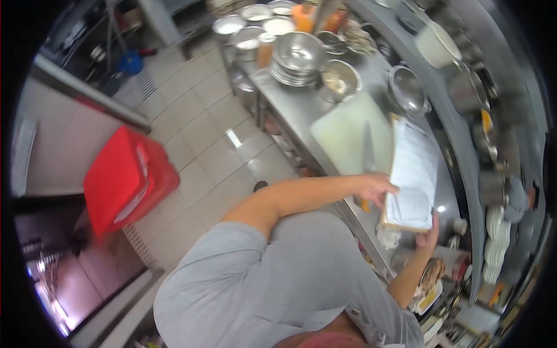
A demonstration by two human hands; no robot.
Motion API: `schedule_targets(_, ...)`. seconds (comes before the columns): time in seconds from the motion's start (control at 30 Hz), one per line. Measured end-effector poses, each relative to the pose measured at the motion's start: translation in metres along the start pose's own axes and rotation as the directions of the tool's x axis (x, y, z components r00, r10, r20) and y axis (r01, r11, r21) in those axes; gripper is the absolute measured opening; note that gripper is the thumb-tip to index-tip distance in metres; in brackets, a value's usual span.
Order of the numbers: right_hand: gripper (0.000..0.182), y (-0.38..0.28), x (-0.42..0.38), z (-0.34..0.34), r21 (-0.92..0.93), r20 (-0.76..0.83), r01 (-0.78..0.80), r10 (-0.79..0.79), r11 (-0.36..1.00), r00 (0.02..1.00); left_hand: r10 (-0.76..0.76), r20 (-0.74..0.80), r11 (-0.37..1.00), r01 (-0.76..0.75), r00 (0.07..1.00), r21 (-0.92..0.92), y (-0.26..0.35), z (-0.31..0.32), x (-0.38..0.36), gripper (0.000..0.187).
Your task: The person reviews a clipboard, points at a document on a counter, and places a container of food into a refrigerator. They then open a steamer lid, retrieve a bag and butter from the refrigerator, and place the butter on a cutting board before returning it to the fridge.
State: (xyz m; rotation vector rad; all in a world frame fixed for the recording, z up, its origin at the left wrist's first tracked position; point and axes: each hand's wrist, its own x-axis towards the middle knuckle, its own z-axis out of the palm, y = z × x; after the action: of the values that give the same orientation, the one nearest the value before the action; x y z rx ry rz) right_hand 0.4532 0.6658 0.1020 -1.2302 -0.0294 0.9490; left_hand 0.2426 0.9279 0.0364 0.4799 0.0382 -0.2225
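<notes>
A clipboard-like board with white papers (413,174) is held between both hands over the steel counter. My left hand (377,188) grips its left edge, thumb on the papers. My right hand (428,233) is closed round its lower right corner, its fingers partly hidden. Left of the papers lies a pale cutting board (353,134), with a knife (369,148) on it. The knife's orange handle (365,205) shows just below my left hand. A crumpled white cloth (387,236) is under the papers' lower edge.
Stacked steel bowls (299,55), a pot (338,80) and a lidded pan (409,90) stand on the counter (284,95). A wire shelf (458,156) runs along the right. On the tiled floor at left is a red bin (125,177).
</notes>
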Motion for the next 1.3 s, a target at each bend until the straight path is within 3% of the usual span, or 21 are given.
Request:
schedule_targets(0.1,0.048,-0.004,0.010,0.005,-0.016,0.024,0.022,-0.021,1.000,0.999,0.046,-0.053,0.995,-0.041,0.998,0.088,0.006,0.007,-0.014,0.048)
schedule_targets(0.27,0.040,0.000,0.027,0.005,-0.152,-0.148,0.153,-0.176,0.976,0.973,0.077,-0.097,0.987,-0.062,0.992,0.148,0.010,0.014,-0.029,0.046)
schedule_targets(0.43,0.036,0.019,0.043,0.025,-0.088,-0.189,0.163,-0.177,0.983,0.966,0.088,-0.171,0.983,-0.057,0.981,0.174,0.024,0.015,-0.052,0.044)
schedule_targets(0.47,0.036,0.022,0.043,0.038,-0.076,-0.209,0.170,-0.183,0.982,0.961,0.197,-0.053,0.940,-0.174,0.979,0.293,0.014,-0.019,-0.043,0.044)
schedule_targets(0.53,0.034,0.026,0.055,0.025,-0.035,-0.186,0.140,-0.144,0.989,0.972,0.165,-0.141,0.971,-0.135,0.976,0.199,0.022,0.006,-0.058,0.043)
schedule_targets(0.57,0.030,0.028,0.064,0.009,-0.099,-0.157,0.188,-0.202,0.977,0.967,0.175,-0.104,0.969,-0.153,0.979,0.194,0.021,-0.001,-0.057,0.041)
schedule_targets(0.6,0.028,0.028,0.045,0.051,-0.158,-0.255,0.215,-0.251,0.964,0.934,0.128,-0.207,0.985,-0.100,0.970,0.141,0.019,-0.003,-0.054,0.041)
schedule_targets(0.67,0.026,0.032,0.035,0.089,-0.169,-0.302,0.240,-0.282,0.956,0.911,0.147,-0.269,0.969,-0.084,0.952,0.232,0.027,0.005,-0.066,0.041)
schedule_targets(0.7,0.024,0.040,0.072,0.036,-0.098,-0.219,0.207,-0.224,0.973,0.950,0.142,-0.253,0.969,-0.081,0.957,0.234,0.032,0.006,-0.069,0.041)
schedule_targets(0.83,0.025,0.038,0.050,0.083,-0.188,-0.148,0.224,-0.253,0.956,0.956,0.132,-0.271,0.967,-0.064,0.953,0.249,0.043,0.006,-0.083,0.042)
schedule_targets(1.3,0.025,0.031,0.041,0.071,-0.283,-0.032,0.306,-0.328,0.909,0.944,0.207,-0.352,0.967,-0.136,0.913,0.216,0.042,0.012,-0.075,0.036)
